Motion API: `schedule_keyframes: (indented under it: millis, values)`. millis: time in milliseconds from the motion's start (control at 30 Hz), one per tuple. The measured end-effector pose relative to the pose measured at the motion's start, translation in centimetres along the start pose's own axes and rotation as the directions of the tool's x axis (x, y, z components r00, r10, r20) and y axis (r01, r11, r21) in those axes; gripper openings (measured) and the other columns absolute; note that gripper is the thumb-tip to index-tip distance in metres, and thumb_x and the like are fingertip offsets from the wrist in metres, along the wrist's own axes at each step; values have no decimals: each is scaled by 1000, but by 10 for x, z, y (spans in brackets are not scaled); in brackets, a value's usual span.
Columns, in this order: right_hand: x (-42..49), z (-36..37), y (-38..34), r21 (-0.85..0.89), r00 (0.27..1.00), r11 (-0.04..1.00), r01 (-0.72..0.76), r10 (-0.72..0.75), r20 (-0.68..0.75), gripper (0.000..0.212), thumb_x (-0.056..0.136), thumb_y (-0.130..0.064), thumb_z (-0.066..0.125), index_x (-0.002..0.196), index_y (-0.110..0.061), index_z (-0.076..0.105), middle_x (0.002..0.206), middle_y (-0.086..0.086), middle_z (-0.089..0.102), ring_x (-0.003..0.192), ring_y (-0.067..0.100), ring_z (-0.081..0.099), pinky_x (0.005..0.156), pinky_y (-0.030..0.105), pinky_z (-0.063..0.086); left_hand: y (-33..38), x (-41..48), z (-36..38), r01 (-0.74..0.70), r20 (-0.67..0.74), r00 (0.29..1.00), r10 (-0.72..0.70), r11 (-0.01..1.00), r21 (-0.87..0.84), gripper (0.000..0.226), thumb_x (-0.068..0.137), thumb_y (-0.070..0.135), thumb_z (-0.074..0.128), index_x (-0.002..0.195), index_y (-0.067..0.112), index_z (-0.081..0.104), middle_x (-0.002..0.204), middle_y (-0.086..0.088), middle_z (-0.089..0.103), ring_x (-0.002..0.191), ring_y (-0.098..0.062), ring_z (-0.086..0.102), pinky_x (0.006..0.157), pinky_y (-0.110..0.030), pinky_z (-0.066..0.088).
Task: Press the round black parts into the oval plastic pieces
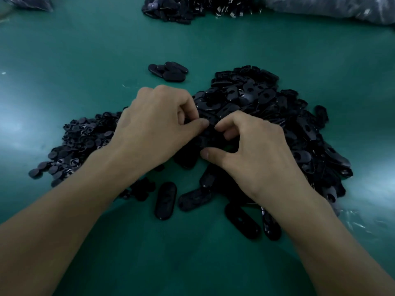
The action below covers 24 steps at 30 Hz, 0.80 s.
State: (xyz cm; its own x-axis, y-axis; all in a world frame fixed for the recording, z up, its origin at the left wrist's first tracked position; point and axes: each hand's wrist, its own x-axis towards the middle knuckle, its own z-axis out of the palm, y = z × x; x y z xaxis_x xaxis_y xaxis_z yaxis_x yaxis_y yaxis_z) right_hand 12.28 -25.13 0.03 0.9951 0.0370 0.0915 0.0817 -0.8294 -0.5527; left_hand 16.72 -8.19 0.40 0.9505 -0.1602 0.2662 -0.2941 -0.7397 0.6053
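My left hand [156, 127] and my right hand [252, 154] meet at the middle of the green table, fingertips pinched together on a black oval plastic piece [208, 135] held between them. Whether a round part sits in it is hidden by my fingers. A heap of round black parts [79, 144] lies to the left, partly under my left wrist. A large heap of oval plastic pieces [277, 116] spreads to the right and behind my hands. Several loose oval pieces [165, 200] lie on the table just in front of my hands.
A small group of oval pieces [168, 71] lies apart behind my hands. Another dark pile [192, 8] sits at the far edge, with a clear plastic bag [342, 7] at the far right. The green table top [64, 71] shows bare at the left.
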Motion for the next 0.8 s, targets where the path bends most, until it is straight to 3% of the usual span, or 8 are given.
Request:
schedule_keyframes:
  millis: [100,167,267,433,500,600,700,800]
  values:
    - [1,0,0,9,1000,1000,3,-4,4,51,75,-50,81,119,-33,62,104,-13,58,105,9,53,76,19,38,1,-1,1,-14,0,1000,14,1000,-3,25,81,44,77,66,31,63,48,12,51,46,-1,48,52,-31,48]
    - [1,-1,0,36,1000,999,15,-14,-26,48,73,-47,83,115,-33,64,100,-14,57,94,1,53,72,12,38,1,-2,2,-21,-11,1000,21,1000,-6,25,82,45,75,67,30,64,48,11,50,46,-3,47,51,-30,46]
    - [-1,-4,4,150,990,987,52,-31,-136,26,76,-36,85,95,-33,69,83,-17,59,75,-5,53,64,9,42,1,-1,1,-25,-43,999,25,1000,-16,23,86,46,72,70,30,67,50,11,51,46,-5,46,52,-28,44]
    - [4,-12,9,316,942,942,114,-2,-335,9,86,-28,78,83,-33,70,71,-17,67,68,-3,62,63,9,47,4,-2,1,-62,-87,995,55,996,-72,23,96,42,62,83,29,75,61,12,63,55,-11,56,53,-33,45]
    - [6,-14,10,454,946,884,112,45,-320,8,89,-26,75,84,-32,72,74,-12,72,70,1,66,67,13,51,7,-3,0,-86,-87,994,74,985,-149,18,97,36,62,91,28,77,73,18,69,66,-11,63,63,-31,51]
    - [7,-16,8,595,962,795,118,58,-268,13,92,-20,71,82,-28,72,70,-9,71,62,0,62,62,13,50,8,-3,-2,-86,-39,996,77,947,-310,15,96,30,63,90,32,77,65,13,69,55,-11,58,52,-24,46]
    - [7,-17,8,673,973,734,88,80,-215,14,94,-19,69,81,-24,72,56,-18,59,50,-3,49,53,8,40,9,-2,-4,-63,12,997,75,903,-425,16,95,27,64,85,30,76,55,6,62,47,-6,44,47,-18,36]
    - [7,-18,8,699,976,712,65,102,-194,15,94,-19,69,80,-23,73,58,-17,60,52,-3,49,54,9,40,11,-1,-4,-44,29,997,67,869,-492,16,95,20,66,86,27,77,64,0,69,51,-1,46,50,-12,35]
